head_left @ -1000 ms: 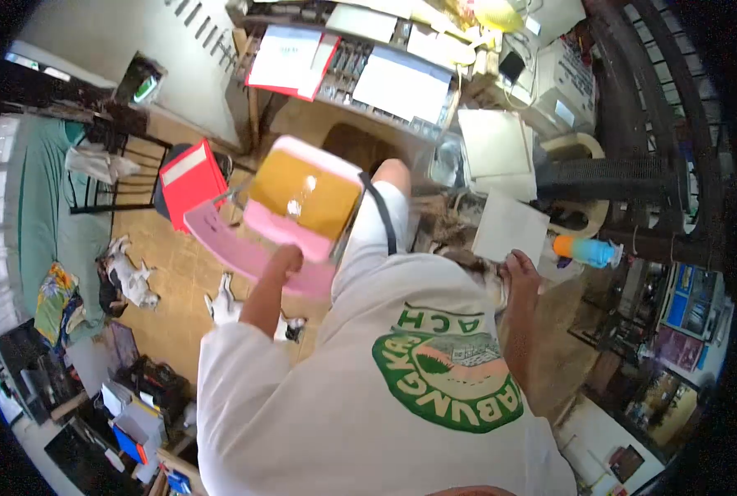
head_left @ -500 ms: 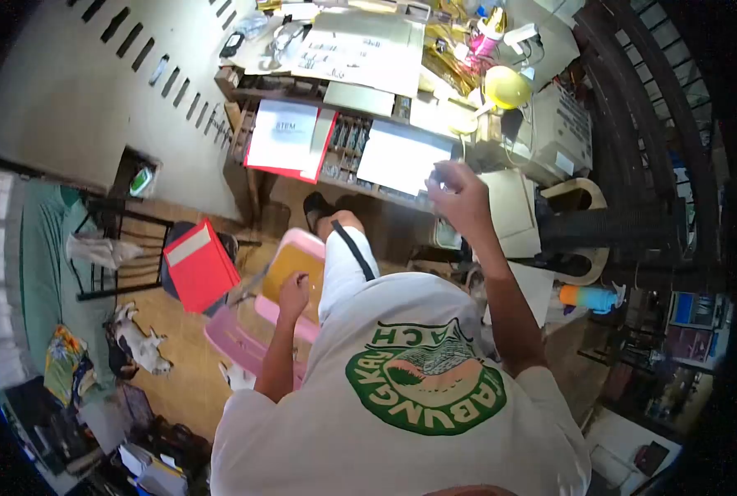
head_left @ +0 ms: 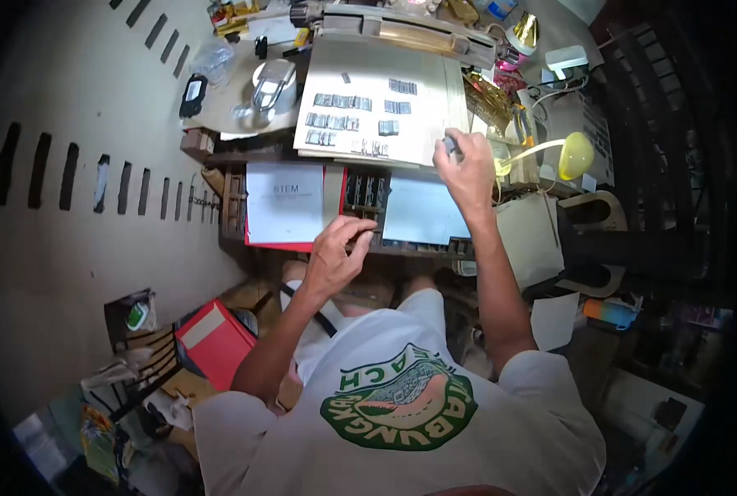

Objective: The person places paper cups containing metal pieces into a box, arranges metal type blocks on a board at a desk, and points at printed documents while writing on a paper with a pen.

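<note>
Observed right hand [head_left: 469,172] pinching small dark piece [head_left: 451,145] at lower right of board [head_left: 368,64], presumably for control. Noted left hand [head_left: 338,255] below board, fingers loosely open, nothing visibly gripped. Found blocks [head_left: 343,102] grouped on board, likely to keep sets apart.

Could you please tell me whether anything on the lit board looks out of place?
Yes: one small dark piece lies alone and tilted towards the upper left of the pale board. It looks stray because the other dark pieces sit below it in grouped clusters.
</note>
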Action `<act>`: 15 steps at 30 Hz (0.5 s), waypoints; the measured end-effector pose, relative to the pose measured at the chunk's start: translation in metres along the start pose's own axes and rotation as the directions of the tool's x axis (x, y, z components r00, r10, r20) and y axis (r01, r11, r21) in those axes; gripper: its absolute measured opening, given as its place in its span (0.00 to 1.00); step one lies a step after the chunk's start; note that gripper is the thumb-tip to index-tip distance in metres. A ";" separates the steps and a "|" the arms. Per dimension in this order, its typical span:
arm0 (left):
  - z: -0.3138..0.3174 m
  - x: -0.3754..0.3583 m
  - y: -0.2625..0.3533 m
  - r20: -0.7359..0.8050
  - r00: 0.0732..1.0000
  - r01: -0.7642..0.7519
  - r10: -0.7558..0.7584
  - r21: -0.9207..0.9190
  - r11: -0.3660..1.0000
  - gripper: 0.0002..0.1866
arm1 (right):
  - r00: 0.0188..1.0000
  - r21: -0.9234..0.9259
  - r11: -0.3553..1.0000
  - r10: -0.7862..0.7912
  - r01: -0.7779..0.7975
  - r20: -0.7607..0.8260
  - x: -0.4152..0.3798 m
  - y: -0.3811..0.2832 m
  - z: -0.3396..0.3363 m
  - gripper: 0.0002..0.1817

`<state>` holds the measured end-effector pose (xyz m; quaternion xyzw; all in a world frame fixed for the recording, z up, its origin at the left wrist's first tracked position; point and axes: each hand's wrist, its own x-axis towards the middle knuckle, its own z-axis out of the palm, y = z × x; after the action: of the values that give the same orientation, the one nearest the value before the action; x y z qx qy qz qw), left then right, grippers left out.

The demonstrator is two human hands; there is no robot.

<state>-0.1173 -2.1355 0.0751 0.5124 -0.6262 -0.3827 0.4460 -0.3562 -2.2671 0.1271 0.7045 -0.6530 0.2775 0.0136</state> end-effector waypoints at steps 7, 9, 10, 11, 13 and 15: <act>0.032 0.000 -0.014 0.049 0.999 0.025 -0.020 -0.091 0.996 0.14 | 0.943 0.731 0.652 0.331 -0.204 -0.032 -0.022 0.026 0.008 0.17; 0.048 0.007 -0.035 0.061 0.995 -0.070 0.078 -0.114 0.991 0.15 | 0.907 0.817 0.568 0.388 -0.096 -0.163 -0.042 0.042 0.011 0.15; 0.054 0.005 -0.049 0.058 0.990 -0.122 0.131 -0.143 0.982 0.16 | 0.896 0.819 0.569 0.397 -0.070 -0.199 -0.062 0.045 0.015 0.15; 0.060 0.002 -0.066 0.057 0.983 -0.160 0.172 -0.174 0.972 0.17 | 0.881 0.735 0.676 0.378 -0.052 -0.285 -0.086 0.049 0.023 0.14; 0.070 -0.021 -0.096 0.070 0.976 -0.189 0.208 -0.218 0.958 0.18 | 0.897 0.732 0.675 0.378 -0.096 -0.231 -0.143 0.035 0.035 0.12; 0.067 -0.056 -0.104 0.016 0.944 -0.323 0.328 -0.141 0.936 0.19 | 0.947 0.823 0.537 0.320 -0.187 0.007 -0.211 0.002 0.053 0.10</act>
<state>-0.1455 -2.0978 -0.0520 0.3624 -0.6832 -0.3555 0.5249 -0.3367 -2.0953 -0.0047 0.5068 -0.5445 0.5950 -0.3044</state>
